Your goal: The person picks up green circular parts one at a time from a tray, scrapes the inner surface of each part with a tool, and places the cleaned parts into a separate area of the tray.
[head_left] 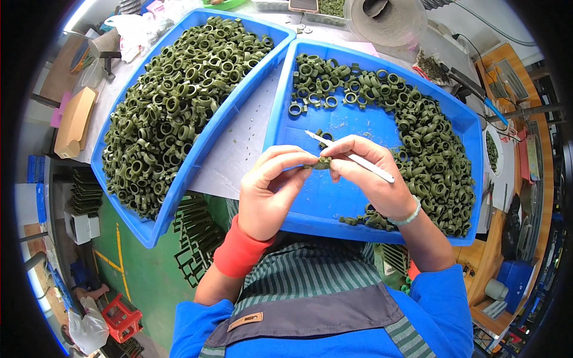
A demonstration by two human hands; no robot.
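Note:
Just above the right-hand blue tray (334, 206), my left hand (262, 194) pinches a small olive-green plastic ring part (321, 163) between thumb and fingertips. My right hand (382, 188) is closed around a slim white-handled craft knife (379, 170), whose pointed tip angles up to the left. The fingertips of that hand also touch the ring part, so both hands meet on it. Its outline is partly covered by fingers. Many similar green rings (427, 143) lie along the tray's right and far sides. One more ring (326, 138) sits just beyond my fingers.
A second blue tray (200, 152), heaped with green rings (179, 95), stands to the left. Behind are a round grey-white container (388, 24) and a white plastic bag (132, 34). A cardboard box (76, 122) is at far left; a red stool (121, 316) stands on the green floor.

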